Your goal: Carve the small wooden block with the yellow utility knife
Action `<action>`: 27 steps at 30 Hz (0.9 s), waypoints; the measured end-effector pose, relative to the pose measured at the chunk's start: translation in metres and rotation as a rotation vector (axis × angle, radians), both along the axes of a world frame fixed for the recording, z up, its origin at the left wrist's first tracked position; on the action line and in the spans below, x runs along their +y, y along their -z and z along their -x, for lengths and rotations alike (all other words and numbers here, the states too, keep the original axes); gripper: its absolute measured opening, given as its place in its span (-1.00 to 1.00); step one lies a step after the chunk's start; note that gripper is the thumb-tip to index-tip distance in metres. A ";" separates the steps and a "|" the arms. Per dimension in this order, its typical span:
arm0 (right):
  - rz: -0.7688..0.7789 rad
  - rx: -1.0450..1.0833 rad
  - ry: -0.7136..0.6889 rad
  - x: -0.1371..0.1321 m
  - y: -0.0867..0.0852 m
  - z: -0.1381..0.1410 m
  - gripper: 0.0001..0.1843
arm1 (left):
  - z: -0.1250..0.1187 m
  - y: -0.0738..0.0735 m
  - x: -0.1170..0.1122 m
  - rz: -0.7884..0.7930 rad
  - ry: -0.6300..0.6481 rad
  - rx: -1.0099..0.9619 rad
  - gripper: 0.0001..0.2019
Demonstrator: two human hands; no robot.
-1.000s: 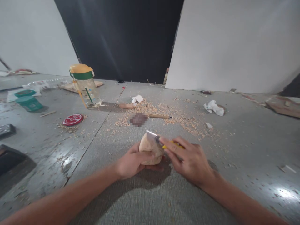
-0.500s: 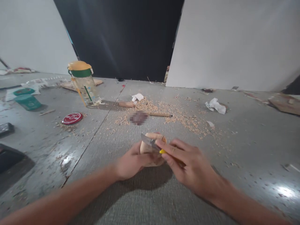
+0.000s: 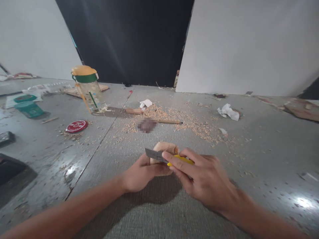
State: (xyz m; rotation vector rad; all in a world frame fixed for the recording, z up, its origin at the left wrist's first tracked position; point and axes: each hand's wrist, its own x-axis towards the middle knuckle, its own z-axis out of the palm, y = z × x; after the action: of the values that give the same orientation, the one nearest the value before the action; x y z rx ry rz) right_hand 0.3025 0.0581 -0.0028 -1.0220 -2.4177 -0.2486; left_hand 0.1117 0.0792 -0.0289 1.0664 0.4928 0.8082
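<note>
My left hand (image 3: 141,172) is closed around a pale wooden piece (image 3: 165,146), rounded, with a hollow or notch at its right end. In my right hand (image 3: 201,172) is a yellow utility knife (image 3: 183,159), gripped with the forefinger along it. Its grey blade (image 3: 156,155) points left and lies across the near upper side of the wood. The fingers of both hands hide the lower part of the piece. Beyond them on the floor lies a brown pencil-like stick (image 3: 170,121) with a dark tip.
Wood shavings (image 3: 199,127) are scattered ahead. A clear bottle with yellow lid (image 3: 91,94), a red round lid (image 3: 76,126) and a teal container (image 3: 29,109) stand left. Crumpled tissue (image 3: 228,112) lies right. A dark box (image 3: 11,167) sits near left; a dark panel (image 3: 124,43) stands behind.
The knife blade has turned flatter and shifted slightly left and down across the wood. More of the yellow handle shows. My left hand stays almost in place.
</note>
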 end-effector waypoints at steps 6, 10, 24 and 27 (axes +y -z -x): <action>-0.064 0.047 0.104 0.024 0.002 -0.025 -0.61 | 0.003 0.007 0.002 0.135 -0.043 -0.120 -0.67; -0.037 0.211 0.209 0.040 0.004 -0.049 -0.59 | 0.006 0.006 0.001 0.175 -0.017 -0.053 -0.57; 0.173 0.099 -0.026 0.002 -0.002 -0.009 -0.60 | 0.007 0.011 0.001 0.132 -0.038 -0.049 -0.37; 0.183 0.072 -0.032 0.001 0.001 -0.006 -0.61 | 0.008 0.008 0.001 0.185 -0.008 -0.073 -0.31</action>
State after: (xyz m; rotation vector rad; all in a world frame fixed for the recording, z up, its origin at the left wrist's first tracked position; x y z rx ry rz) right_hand 0.3084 0.0588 -0.0035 -1.0501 -2.4231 0.0218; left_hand 0.1039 0.0799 -0.0366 0.8614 0.5000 0.7896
